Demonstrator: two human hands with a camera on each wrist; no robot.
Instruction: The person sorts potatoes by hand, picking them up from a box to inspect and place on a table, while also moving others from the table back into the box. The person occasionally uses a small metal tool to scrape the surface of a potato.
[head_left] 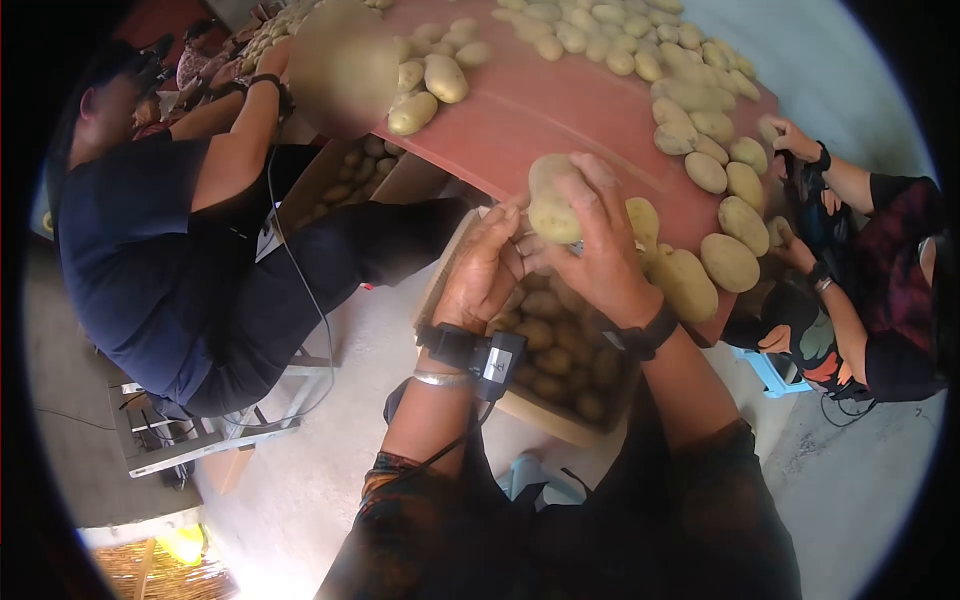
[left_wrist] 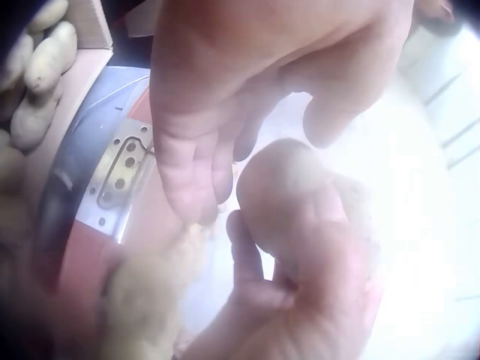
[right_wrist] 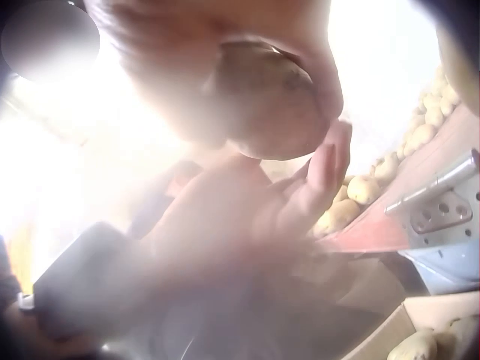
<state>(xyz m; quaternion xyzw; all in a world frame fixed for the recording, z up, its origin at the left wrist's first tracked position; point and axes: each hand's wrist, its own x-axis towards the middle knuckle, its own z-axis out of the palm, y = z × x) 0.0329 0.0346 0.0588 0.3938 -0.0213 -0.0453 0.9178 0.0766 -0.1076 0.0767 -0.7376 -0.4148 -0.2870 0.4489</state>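
Note:
A large pale potato (head_left: 553, 200) is gripped in my right hand (head_left: 605, 245), above the near edge of the red table (head_left: 560, 130). The fingers and thumb wrap round its side, as the right wrist view shows with the potato (right_wrist: 266, 101) under the palm. My left hand (head_left: 482, 272) is close beside it, palm turned inward. In the left wrist view the left hand (left_wrist: 262, 90) has its fingers extended and holds nothing, its fingertips a little apart from the potato (left_wrist: 277, 187). Haze blurs both wrist views.
Below my hands stands a cardboard box (head_left: 560, 425) with many potatoes. More potatoes (head_left: 685, 285) lie along the table's right side and far end. A person (head_left: 190, 230) sits at left, and another person's hands (head_left: 795, 245) touch potatoes at right. A metal latch (left_wrist: 120, 180) is on the table's side.

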